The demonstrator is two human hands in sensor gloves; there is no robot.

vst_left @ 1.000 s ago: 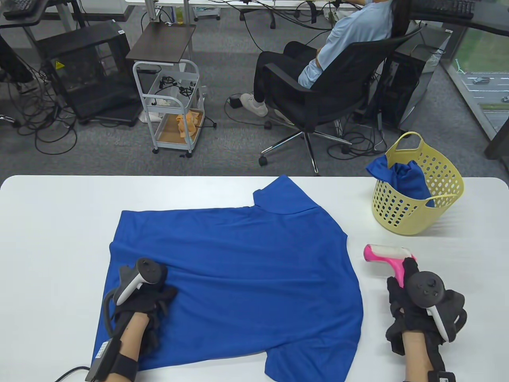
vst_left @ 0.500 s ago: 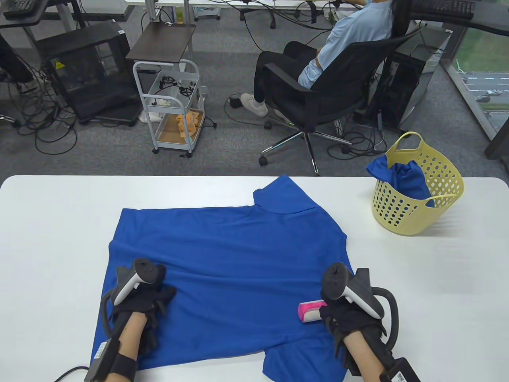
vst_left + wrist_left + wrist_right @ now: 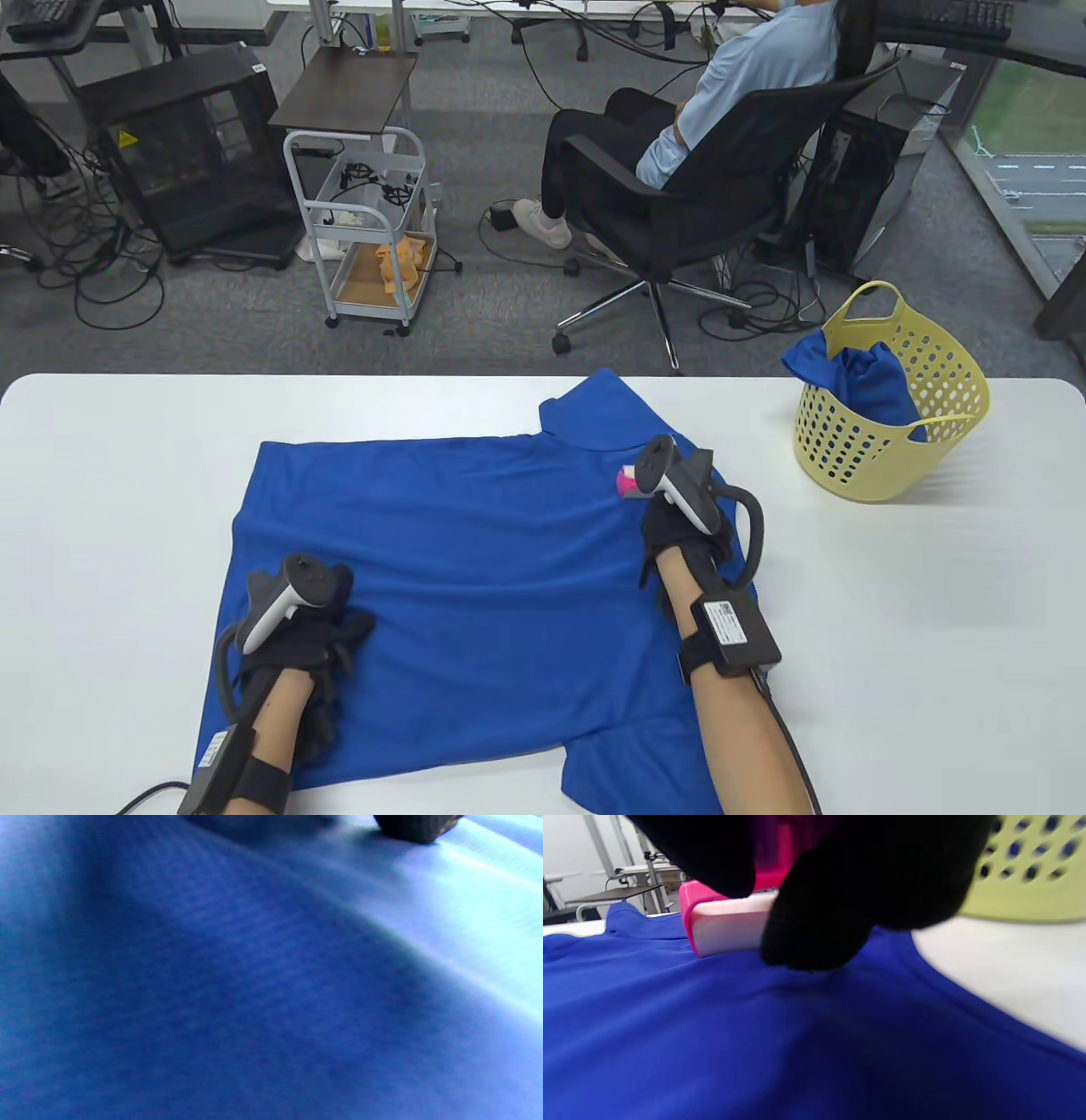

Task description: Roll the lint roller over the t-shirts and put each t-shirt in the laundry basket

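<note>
The white table [image 3: 127, 475] carries a blue t-shirt [image 3: 475, 560] spread flat, and well off to the right of the working hand stands the yellow laundry basket [image 3: 942, 424], with another blue t-shirt [image 3: 857, 378] already hanging in it. The right hand [image 3: 679, 531] has its fingers curled round the pink lint roller [image 3: 626, 482], whose white sticky drum lies on the cloth just ahead of the knuckles, near the far sleeve. The left hand [image 3: 318, 641] lies on the near left part of the shirt, apparently pinning it; its fingers look fairly flat, holding nothing.

To roll well, I would keep the drum level on the fabric, use long straight strokes, and keep the left hand pressing down so the cloth does not drag or bunch under the roller.

The table view hides the drum under the tracker — only a pink tip shows. The right wrist view shows the roller [image 3: 729, 921] touching the shirt under the gloved fingers [image 3: 818, 925]. The left wrist view shows little but blurred blue cloth [image 3: 237, 997].
</note>
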